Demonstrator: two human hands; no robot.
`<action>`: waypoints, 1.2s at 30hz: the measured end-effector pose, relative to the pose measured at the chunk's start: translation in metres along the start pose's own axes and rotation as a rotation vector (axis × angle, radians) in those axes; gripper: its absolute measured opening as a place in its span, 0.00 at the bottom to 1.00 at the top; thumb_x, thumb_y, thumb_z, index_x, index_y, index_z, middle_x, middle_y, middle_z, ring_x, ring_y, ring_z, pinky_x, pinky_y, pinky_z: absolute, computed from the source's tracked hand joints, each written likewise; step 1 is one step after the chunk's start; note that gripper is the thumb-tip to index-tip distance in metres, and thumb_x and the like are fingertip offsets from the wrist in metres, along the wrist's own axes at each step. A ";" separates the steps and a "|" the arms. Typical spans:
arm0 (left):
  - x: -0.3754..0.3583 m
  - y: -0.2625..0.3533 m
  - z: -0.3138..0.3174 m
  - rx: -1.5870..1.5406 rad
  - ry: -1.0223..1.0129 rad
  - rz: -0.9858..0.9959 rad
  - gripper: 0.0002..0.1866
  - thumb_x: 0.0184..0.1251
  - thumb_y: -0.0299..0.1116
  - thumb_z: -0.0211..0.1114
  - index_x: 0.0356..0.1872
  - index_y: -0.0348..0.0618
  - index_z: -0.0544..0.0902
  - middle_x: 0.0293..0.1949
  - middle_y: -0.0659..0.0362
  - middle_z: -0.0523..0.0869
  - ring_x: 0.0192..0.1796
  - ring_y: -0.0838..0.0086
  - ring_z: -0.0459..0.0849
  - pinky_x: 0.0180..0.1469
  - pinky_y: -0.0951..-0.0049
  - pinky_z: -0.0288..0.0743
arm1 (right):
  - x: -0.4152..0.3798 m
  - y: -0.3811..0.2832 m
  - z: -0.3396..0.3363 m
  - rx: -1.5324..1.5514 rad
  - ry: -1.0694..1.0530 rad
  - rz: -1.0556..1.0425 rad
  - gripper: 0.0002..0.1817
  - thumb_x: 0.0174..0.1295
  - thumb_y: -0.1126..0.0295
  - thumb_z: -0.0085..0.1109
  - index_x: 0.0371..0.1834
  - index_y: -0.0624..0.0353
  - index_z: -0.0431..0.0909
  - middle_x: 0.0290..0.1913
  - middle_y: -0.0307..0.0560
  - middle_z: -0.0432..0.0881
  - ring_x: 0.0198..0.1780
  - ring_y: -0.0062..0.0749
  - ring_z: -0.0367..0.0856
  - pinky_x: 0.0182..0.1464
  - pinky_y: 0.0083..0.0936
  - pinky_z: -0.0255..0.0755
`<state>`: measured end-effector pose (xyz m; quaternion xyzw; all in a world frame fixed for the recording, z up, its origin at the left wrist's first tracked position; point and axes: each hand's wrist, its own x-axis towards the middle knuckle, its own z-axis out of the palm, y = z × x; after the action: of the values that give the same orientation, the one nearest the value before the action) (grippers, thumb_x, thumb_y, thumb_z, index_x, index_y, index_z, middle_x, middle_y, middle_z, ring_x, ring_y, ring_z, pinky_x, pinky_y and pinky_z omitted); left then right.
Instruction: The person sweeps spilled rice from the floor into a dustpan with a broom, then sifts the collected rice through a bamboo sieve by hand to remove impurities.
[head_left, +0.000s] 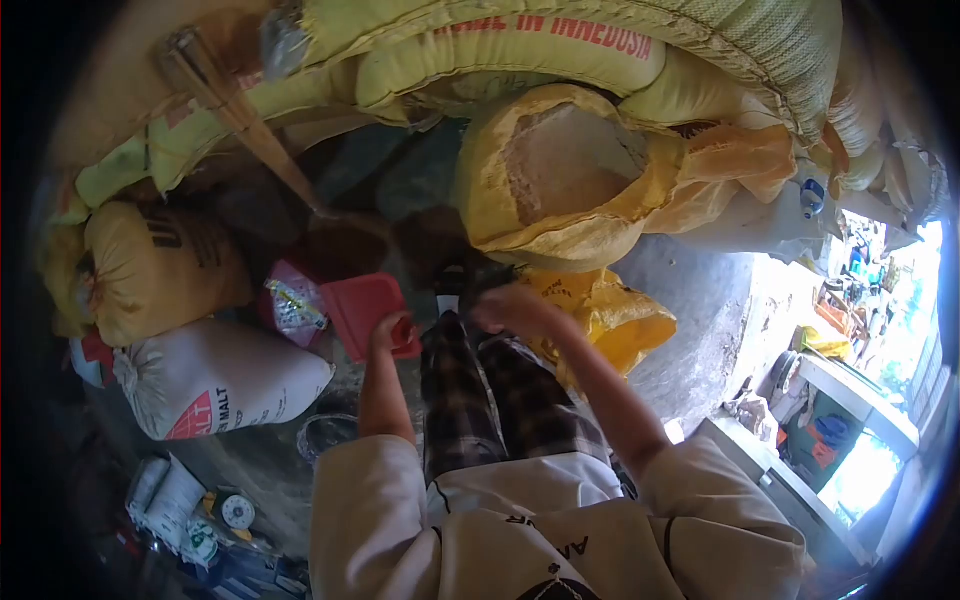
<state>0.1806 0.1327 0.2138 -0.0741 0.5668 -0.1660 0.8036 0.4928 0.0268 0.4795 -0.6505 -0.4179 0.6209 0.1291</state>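
"Holding the red container [358, 308] — with which hand?"

"In the head view, the left hand [388, 335]; it grasps the near right side. I'd keep that grip firm and the container level."

"And the right hand [502, 310]?"

"Near the right leg [540, 400]; I can't tell whether it grips anything."

"How does the container look?"

"Squarish, round-cornered — left and near of the open yellow sack [485, 195]."

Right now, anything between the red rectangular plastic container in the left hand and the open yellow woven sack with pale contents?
Nothing visible blocks the straight line from the red container to the open sack; dark floor shows between. The right hand is just below that line in view.
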 end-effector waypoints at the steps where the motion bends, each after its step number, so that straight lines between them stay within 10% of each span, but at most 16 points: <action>1: 0.024 0.004 -0.035 0.212 -0.203 0.054 0.13 0.62 0.39 0.62 0.39 0.40 0.76 0.33 0.53 0.81 0.26 0.66 0.80 0.26 0.72 0.78 | -0.036 0.021 -0.025 0.937 -0.013 0.188 0.12 0.65 0.61 0.57 0.36 0.59 0.80 0.26 0.37 0.79 0.28 0.18 0.78 0.31 0.20 0.73; 3: 0.067 0.009 -0.076 0.420 -0.421 0.109 0.14 0.63 0.41 0.61 0.37 0.40 0.77 0.34 0.52 0.82 0.27 0.66 0.80 0.27 0.71 0.79 | -0.097 0.039 -0.093 0.315 0.297 0.313 0.07 0.63 0.68 0.57 0.36 0.60 0.79 0.23 0.37 0.77 0.24 0.18 0.76 0.24 0.19 0.69; 4: 0.083 0.015 -0.087 0.662 -0.003 0.091 0.13 0.64 0.42 0.60 0.34 0.42 0.79 0.30 0.52 0.82 0.27 0.66 0.81 0.27 0.69 0.78 | -0.113 0.101 -0.114 -0.159 0.458 0.290 0.08 0.62 0.67 0.57 0.38 0.59 0.81 0.27 0.40 0.82 0.23 0.25 0.77 0.27 0.21 0.74; 5: 0.093 0.014 -0.093 0.885 0.426 0.069 0.14 0.65 0.44 0.58 0.32 0.44 0.81 0.26 0.52 0.83 0.27 0.67 0.83 0.27 0.68 0.78 | -0.129 0.048 -0.152 -0.038 0.499 0.565 0.14 0.62 0.62 0.59 0.42 0.62 0.80 0.26 0.43 0.83 0.21 0.29 0.78 0.28 0.25 0.74; 7: 0.099 0.017 -0.103 1.064 0.549 0.163 0.14 0.65 0.45 0.58 0.32 0.44 0.82 0.27 0.52 0.83 0.28 0.66 0.83 0.27 0.67 0.78 | -0.125 0.101 -0.190 0.458 1.131 0.566 0.24 0.61 0.56 0.61 0.50 0.67 0.76 0.33 0.55 0.84 0.31 0.38 0.83 0.38 0.33 0.76; 9: 0.104 0.019 -0.113 1.409 0.825 0.371 0.16 0.65 0.46 0.57 0.33 0.44 0.82 0.29 0.53 0.84 0.30 0.65 0.84 0.27 0.66 0.79 | -0.090 0.171 -0.227 0.088 1.403 0.588 0.31 0.59 0.53 0.63 0.54 0.71 0.72 0.44 0.63 0.81 0.47 0.45 0.81 0.51 0.39 0.73; 13: 0.114 0.025 -0.126 2.080 1.385 0.850 0.19 0.64 0.50 0.57 0.36 0.44 0.83 0.33 0.54 0.86 0.34 0.63 0.85 0.28 0.64 0.80 | -0.036 0.210 -0.293 0.011 1.235 0.214 0.29 0.58 0.53 0.62 0.54 0.67 0.74 0.59 0.60 0.75 0.58 0.51 0.75 0.56 0.37 0.69; 15: 0.090 0.044 -0.084 2.075 1.367 0.545 0.17 0.63 0.49 0.58 0.38 0.47 0.84 0.34 0.56 0.86 0.39 0.65 0.86 0.32 0.63 0.81 | -0.007 0.255 -0.313 -1.206 1.038 0.647 0.21 0.60 0.56 0.59 0.49 0.61 0.79 0.50 0.60 0.80 0.53 0.54 0.78 0.53 0.39 0.70; 16: 0.080 0.049 -0.067 2.031 1.350 0.237 0.16 0.62 0.47 0.59 0.40 0.50 0.85 0.36 0.59 0.87 0.44 0.66 0.86 0.36 0.62 0.81 | -0.006 0.257 -0.306 -1.195 1.035 0.667 0.21 0.60 0.56 0.59 0.49 0.61 0.79 0.50 0.60 0.80 0.53 0.54 0.78 0.53 0.39 0.70; 18: 0.097 0.058 -0.079 1.575 1.310 0.457 0.15 0.62 0.47 0.59 0.41 0.51 0.86 0.38 0.61 0.87 0.46 0.68 0.86 0.40 0.61 0.81 | -0.006 0.224 -0.295 0.101 1.505 0.339 0.13 0.63 0.62 0.54 0.44 0.57 0.81 0.38 0.61 0.82 0.45 0.52 0.81 0.48 0.40 0.71; 20: 0.092 0.057 -0.073 1.098 1.228 0.629 0.15 0.62 0.47 0.60 0.41 0.53 0.87 0.41 0.62 0.88 0.47 0.70 0.86 0.43 0.60 0.80 | -0.021 0.185 -0.265 0.006 1.559 0.268 0.12 0.64 0.64 0.53 0.44 0.58 0.81 0.35 0.61 0.82 0.41 0.51 0.82 0.45 0.39 0.72; 22: 0.058 0.060 -0.035 2.382 1.431 0.470 0.17 0.69 0.44 0.52 0.37 0.47 0.87 0.42 0.52 0.87 0.46 0.59 0.86 0.46 0.53 0.79 | -0.058 0.146 -0.233 -0.089 1.610 0.181 0.12 0.65 0.65 0.52 0.43 0.58 0.81 0.31 0.61 0.82 0.38 0.51 0.82 0.42 0.39 0.73; 23: 0.050 0.065 -0.025 2.382 1.445 0.472 0.17 0.69 0.44 0.52 0.37 0.47 0.87 0.42 0.52 0.87 0.46 0.59 0.86 0.46 0.53 0.79 | -0.080 0.125 -0.220 -0.100 1.562 0.248 0.12 0.66 0.66 0.51 0.44 0.59 0.81 0.31 0.61 0.82 0.36 0.51 0.83 0.40 0.38 0.74; 27: 0.033 0.120 0.031 2.114 1.005 0.680 0.20 0.71 0.50 0.52 0.38 0.46 0.84 0.36 0.57 0.85 0.38 0.65 0.85 0.35 0.62 0.78 | -0.136 0.100 -0.187 -0.072 1.462 0.302 0.13 0.68 0.65 0.49 0.46 0.60 0.80 0.29 0.60 0.81 0.30 0.52 0.82 0.34 0.38 0.73; 29: -0.031 0.118 0.145 0.844 0.516 1.083 0.30 0.70 0.61 0.48 0.47 0.41 0.80 0.31 0.59 0.82 0.27 0.69 0.82 0.29 0.70 0.77 | -0.146 0.096 -0.175 -0.095 1.489 0.205 0.13 0.68 0.66 0.50 0.45 0.60 0.80 0.28 0.61 0.81 0.30 0.52 0.82 0.34 0.38 0.72; 36: -0.196 0.092 0.411 1.425 0.260 1.090 0.43 0.62 0.69 0.51 0.62 0.37 0.70 0.44 0.51 0.82 0.39 0.69 0.83 0.35 0.70 0.78 | -0.168 0.078 -0.179 0.031 1.491 0.094 0.12 0.65 0.68 0.51 0.42 0.63 0.80 0.30 0.62 0.80 0.34 0.57 0.80 0.37 0.39 0.72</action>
<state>0.5222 0.2588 0.5018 0.7387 0.3725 -0.0813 0.5559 0.7071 -0.0769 0.5783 -0.9144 -0.1825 0.0260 0.3605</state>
